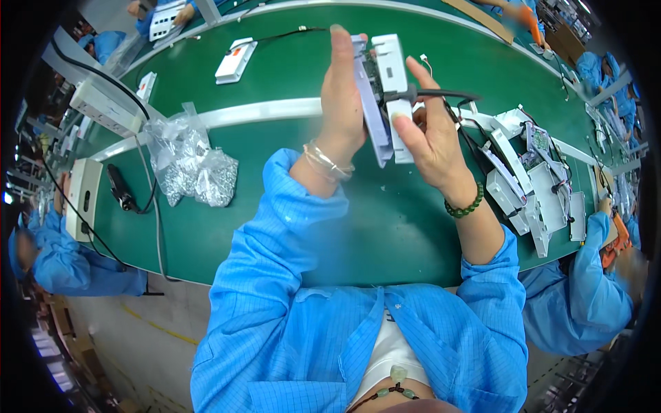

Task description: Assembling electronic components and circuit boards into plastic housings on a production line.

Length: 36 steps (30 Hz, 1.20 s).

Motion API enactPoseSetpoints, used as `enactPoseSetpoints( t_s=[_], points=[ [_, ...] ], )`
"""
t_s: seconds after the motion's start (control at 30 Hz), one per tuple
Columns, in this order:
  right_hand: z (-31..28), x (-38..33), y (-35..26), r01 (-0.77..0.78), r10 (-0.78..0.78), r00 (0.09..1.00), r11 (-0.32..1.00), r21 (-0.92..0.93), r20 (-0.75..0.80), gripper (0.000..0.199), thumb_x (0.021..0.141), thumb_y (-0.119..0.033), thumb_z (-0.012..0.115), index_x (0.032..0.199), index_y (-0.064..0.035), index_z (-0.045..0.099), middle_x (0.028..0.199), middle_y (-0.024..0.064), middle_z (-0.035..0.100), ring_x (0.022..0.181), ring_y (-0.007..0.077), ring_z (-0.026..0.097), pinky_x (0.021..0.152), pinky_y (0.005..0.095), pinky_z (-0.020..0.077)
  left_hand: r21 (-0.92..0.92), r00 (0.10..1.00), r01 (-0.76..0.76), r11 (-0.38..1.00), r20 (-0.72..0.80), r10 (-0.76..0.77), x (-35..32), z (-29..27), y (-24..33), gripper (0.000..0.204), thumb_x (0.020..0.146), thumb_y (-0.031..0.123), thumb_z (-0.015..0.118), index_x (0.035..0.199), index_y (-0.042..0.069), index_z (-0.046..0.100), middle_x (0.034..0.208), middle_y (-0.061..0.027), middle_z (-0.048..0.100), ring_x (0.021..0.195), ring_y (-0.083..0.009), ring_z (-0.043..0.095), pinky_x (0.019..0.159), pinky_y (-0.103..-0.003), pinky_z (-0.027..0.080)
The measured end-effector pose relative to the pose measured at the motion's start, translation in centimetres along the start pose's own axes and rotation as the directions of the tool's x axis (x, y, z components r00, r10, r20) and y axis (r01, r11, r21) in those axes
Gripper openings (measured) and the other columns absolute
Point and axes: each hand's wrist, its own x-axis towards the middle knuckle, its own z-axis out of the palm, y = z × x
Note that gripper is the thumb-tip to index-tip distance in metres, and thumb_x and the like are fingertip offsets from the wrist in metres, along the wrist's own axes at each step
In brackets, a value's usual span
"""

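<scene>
Hands hold a white box (385, 96) up: left hand (342, 103) grips its side, right hand (427, 138) pinches its black cable (441, 94). Box looks open, not yet closed.

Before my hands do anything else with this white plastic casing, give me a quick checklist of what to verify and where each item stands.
1. Left hand grips the white casing: ok.
2. Right hand supports its lower end: ok.
3. Black cable at the casing runs free of the fingers: ok.
4. Circuit board seated inside the casing: cannot tell, mostly hidden.
5. Bag of screws lies on the green bench to the left: ok.
6. Pile of white casing parts sits apart from the right hand: ok.
</scene>
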Motion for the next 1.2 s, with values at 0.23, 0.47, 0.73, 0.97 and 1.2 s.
enactPoseSetpoints(
  t_s=[0.23, 0.47, 0.73, 0.97, 1.2],
  points=[
    [1.1, 0.0, 0.4, -0.049, 0.048, 0.999, 0.994, 0.098, 0.016, 0.06, 0.082, -0.032, 0.05, 0.13, -0.0048, 0.027, 0.113, 0.0169, 0.047, 0.09, 0.025, 0.054, 0.075, 0.0323, 0.0445, 0.027, 1.0, 0.018, 0.999, -0.022, -0.018, 0.1, -0.2, -1.2, 0.064, 0.082, 0.061, 0.03, 0.086, 0.003, 0.056, 0.072, -0.007, 0.058, 0.065, -0.0153, 0.058, 0.057, -0.024, 0.049],
    [1.4, 0.4, 1.1, 0.053, -0.038, 0.994, 0.988, -0.147, 0.102, 0.066, 0.084, -0.04, 0.043, 0.132, -0.0024, 0.019, 0.128, 0.0239, 0.033, 0.112, 0.0337, 0.042, 0.088, 0.0353, 0.0382, -0.008, 0.996, -0.021, 1.0, -0.086, 0.02, -0.6, -0.2, -1.5, 0.053, 0.082, 0.055, 0.043, 0.105, 0.007, 0.046, 0.081, -0.0026, 0.054, 0.071, -0.0104, 0.053, 0.063, -0.025, 0.046],
    [1.7, 0.1, 0.3, -0.01, -0.012, 0.994, 0.979, 0.206, 0.106, 0.065, 0.087, -0.037, 0.036, 0.134, 0.0001, 0.011, 0.128, 0.0226, 0.033, 0.115, 0.0287, 0.039, 0.093, 0.0322, 0.0317, -0.088, 0.996, 0.051, 0.995, -0.069, -0.057, -0.7, -0.1, -1.3, 0.054, 0.082, 0.051, 0.045, 0.111, 0.006, 0.041, 0.078, -0.0026, 0.053, 0.069, -0.0093, 0.052, 0.061, -0.022, 0.046],
    [2.0, 0.6, -0.4, -0.006, -0.003, 0.999, 0.98, 0.199, 0.046, 0.064, 0.086, -0.036, 0.039, 0.134, -0.0017, 0.012, 0.121, 0.0209, 0.04, 0.109, 0.0271, 0.045, 0.091, 0.0319, 0.0345, -0.073, 0.999, 0.051, 0.996, -0.013, -0.052, -0.1, 0.1, -0.7, 0.049, 0.083, 0.048, 0.047, 0.108, 0.006, 0.043, 0.077, -0.0026, 0.053, 0.069, -0.0092, 0.053, 0.059, -0.024, 0.047],
    [2.6, 0.6, -0.3, 0.058, -0.062, 0.998, 0.975, 0.212, 0.014, 0.065, 0.087, -0.038, 0.036, 0.134, -0.0008, 0.011, 0.126, 0.0219, 0.035, 0.115, 0.0281, 0.039, 0.094, 0.0323, 0.0316, -0.123, 0.995, 0.007, 0.992, -0.097, -0.018, -0.1, 0.3, -0.9, 0.046, 0.082, 0.046, 0.052, 0.104, 0.006, 0.047, 0.083, -0.0031, 0.053, 0.071, -0.0095, 0.053, 0.061, -0.024, 0.047]
  ],
)
